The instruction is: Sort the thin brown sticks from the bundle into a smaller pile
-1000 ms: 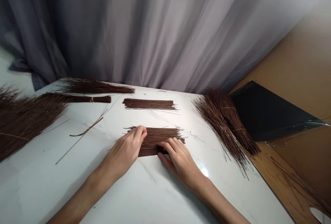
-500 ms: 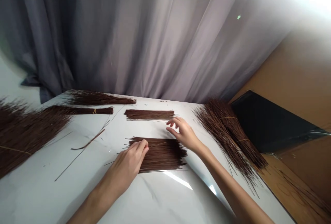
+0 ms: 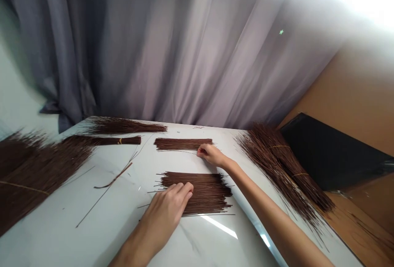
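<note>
A wide pile of thin brown sticks (image 3: 209, 193) lies on the white table. My left hand (image 3: 174, 205) is over the left part of this pile, its fingers closed; what they hold, if anything, is hidden. Farther back lies a smaller row of brown sticks (image 3: 181, 144). At that row's right front edge my right hand (image 3: 209, 154) is pinched, with a thin stick running left from the fingertips.
Large stick bundles lie at the left (image 3: 37, 172) and the right (image 3: 283, 168). A yellow-tied bundle (image 3: 132, 140) and a loose bundle (image 3: 123, 126) are at the back left. Loose sticks (image 3: 113, 178) lie nearer. A grey curtain (image 3: 172, 53) hangs behind.
My right hand has closed from an open pose, beside the smaller row. My left hand stays over the wide pile, a little farther right along it. The view has shifted slightly.
</note>
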